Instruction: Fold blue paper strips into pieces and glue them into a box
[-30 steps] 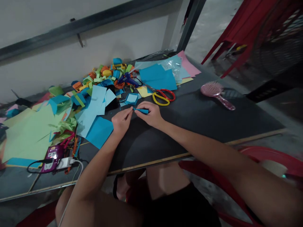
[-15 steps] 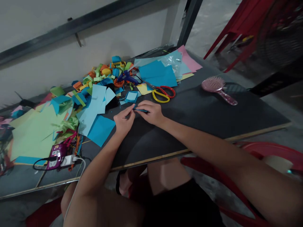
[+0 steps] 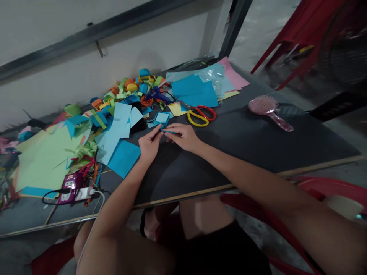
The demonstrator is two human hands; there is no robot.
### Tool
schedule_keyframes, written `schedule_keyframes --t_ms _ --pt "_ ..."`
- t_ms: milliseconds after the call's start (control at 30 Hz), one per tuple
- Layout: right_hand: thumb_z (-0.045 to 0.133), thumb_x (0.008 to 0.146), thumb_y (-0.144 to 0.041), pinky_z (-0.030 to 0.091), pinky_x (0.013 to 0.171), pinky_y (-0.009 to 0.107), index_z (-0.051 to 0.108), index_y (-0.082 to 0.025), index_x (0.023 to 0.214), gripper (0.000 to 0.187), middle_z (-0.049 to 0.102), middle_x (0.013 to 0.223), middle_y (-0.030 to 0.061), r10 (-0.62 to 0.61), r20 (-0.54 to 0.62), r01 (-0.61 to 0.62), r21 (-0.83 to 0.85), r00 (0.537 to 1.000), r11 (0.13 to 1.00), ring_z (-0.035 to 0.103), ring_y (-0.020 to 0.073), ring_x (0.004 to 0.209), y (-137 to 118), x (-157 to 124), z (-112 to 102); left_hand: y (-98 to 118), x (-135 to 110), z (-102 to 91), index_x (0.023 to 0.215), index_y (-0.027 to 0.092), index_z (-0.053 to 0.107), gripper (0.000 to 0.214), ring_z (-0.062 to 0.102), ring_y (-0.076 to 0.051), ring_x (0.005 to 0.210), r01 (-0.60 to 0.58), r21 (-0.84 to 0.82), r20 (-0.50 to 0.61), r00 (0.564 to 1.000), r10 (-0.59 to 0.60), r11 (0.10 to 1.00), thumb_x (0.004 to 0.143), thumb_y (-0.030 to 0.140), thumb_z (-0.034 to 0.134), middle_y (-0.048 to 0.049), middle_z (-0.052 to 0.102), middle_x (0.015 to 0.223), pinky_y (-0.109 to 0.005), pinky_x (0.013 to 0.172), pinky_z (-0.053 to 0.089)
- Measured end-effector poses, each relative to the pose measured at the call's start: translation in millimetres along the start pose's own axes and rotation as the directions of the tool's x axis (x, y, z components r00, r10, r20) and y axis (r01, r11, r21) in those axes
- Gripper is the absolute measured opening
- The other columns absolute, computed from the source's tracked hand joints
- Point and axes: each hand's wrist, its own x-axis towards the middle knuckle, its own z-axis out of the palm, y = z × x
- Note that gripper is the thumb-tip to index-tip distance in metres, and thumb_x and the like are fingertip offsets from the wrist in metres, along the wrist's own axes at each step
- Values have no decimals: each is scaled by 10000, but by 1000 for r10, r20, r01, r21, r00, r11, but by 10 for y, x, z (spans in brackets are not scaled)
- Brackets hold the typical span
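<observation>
My left hand (image 3: 149, 143) and my right hand (image 3: 184, 136) meet over the dark table (image 3: 246, 145), both pinching a small folded strip of blue paper (image 3: 168, 131) between their fingertips. Just beyond the strip lies a small blue paper box (image 3: 162, 118). Sheets of light blue paper (image 3: 116, 128) and a darker blue sheet (image 3: 124, 157) lie just left of my left hand.
Red-and-yellow scissors (image 3: 200, 114) lie behind my right hand. A pink hairbrush (image 3: 268, 108) rests at the right. A pile of coloured paper pieces (image 3: 126, 91) and a blue glue gun (image 3: 157, 94) sit at the back. Green sheets (image 3: 43, 160) and a purple power strip (image 3: 69, 186) are on the left. Red chairs stand beyond.
The blue strip has been pressed flatter between my fingers, and both hands have shifted slightly away from me toward the small blue box.
</observation>
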Motion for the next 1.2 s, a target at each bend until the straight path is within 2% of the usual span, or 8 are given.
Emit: schedule_keyframes --t_ms 133,267,533,633,733,833,933,1200 --pt "621 853 -485 549 520 279 775 -222 952 321 722 1012 78 75 18 -76 85 997 993 676 148 649 2 17 6 13 0 11 1073 230 752 285 714 -222 1009 39 -71 18 999 -38 997 795 284 719 -11 764 1031 -363 949 570" --pt "658 823 -448 538 529 286 774 -202 909 285 740 956 76 130 4 -130 64 992 989 668 146 608 37 29 -1 64 -14 39 1034 215 762 248 718 -224 993 62 -69 9 998 -62 996 795 264 718 -24 765 1027 -359 929 578" --pt "734 739 -512 468 477 261 768 -166 824 358 674 571 26 249 -97 -254 -55 964 966 614 143 471 116 32 -17 56 -40 82 1001 218 770 203 728 -215 947 67 -32 -18 998 -67 997 818 252 687 -32 771 990 -354 882 594" --pt "733 746 -495 475 497 264 760 -167 857 347 691 608 29 221 -135 -234 -84 966 969 613 140 490 79 33 -13 53 -26 64 1009 235 767 202 726 -210 955 35 -5 -34 999 -35 999 826 258 684 -20 770 1000 -353 886 595" --pt "730 761 -435 499 562 273 755 -182 863 273 737 748 47 108 -232 -144 -146 967 979 634 141 581 12 31 -9 42 7 27 1019 250 764 206 725 -211 959 17 40 -71 997 -14 999 829 261 687 -16 768 1009 -362 891 596" --pt "707 791 -382 503 594 276 762 -193 836 202 744 790 49 34 -231 -77 -178 972 981 638 141 619 -31 27 -13 6 42 -2 1036 254 761 216 733 -212 919 25 47 -52 998 -22 999 834 270 687 -20 770 989 -372 871 606" --pt "693 801 -357 496 570 275 762 -184 846 191 737 765 46 63 -197 -94 -151 978 984 632 134 569 -11 28 -20 -37 59 2 1066 250 752 240 738 -210 897 25 19 -2 1000 -24 1000 836 259 683 -14 771 984 -376 872 609" --pt "697 788 -326 485 531 275 749 -173 842 170 733 758 48 82 -203 -108 -121 976 987 622 128 515 62 44 -18 -23 24 37 1118 270 727 294 707 -216 1038 15 3 45 999 -15 1000 830 222 694 9 745 1088 -412 987 567"
